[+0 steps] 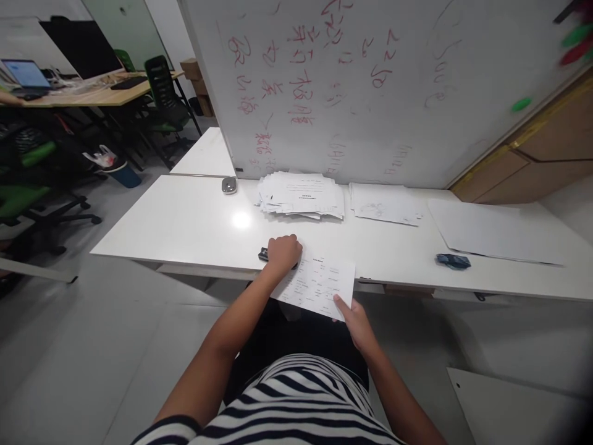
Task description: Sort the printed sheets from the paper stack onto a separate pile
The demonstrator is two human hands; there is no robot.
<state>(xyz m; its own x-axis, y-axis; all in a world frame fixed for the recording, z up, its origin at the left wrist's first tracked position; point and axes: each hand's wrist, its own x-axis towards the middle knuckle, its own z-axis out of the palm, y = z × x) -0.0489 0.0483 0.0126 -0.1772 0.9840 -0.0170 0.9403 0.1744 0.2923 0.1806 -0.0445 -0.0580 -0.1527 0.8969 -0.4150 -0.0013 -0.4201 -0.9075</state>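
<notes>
My left hand [283, 253] is closed over a small black stapler [265, 254] at the near edge of the white table [185, 222], pressing on the upper left corner of a printed sheet [319, 281]. My right hand [354, 321] pinches the lower right corner of that sheet, which hangs partly over the table's edge. A stack of printed papers [301, 194] lies further back, in front of the whiteboard [352, 86].
More loose sheets [384, 204] and a large blank sheet [491, 232] lie to the right, with a small dark blue object [453, 261] near the front edge. A small grey round object [228, 185] sits at the back left. Desks, chairs and monitors stand far left.
</notes>
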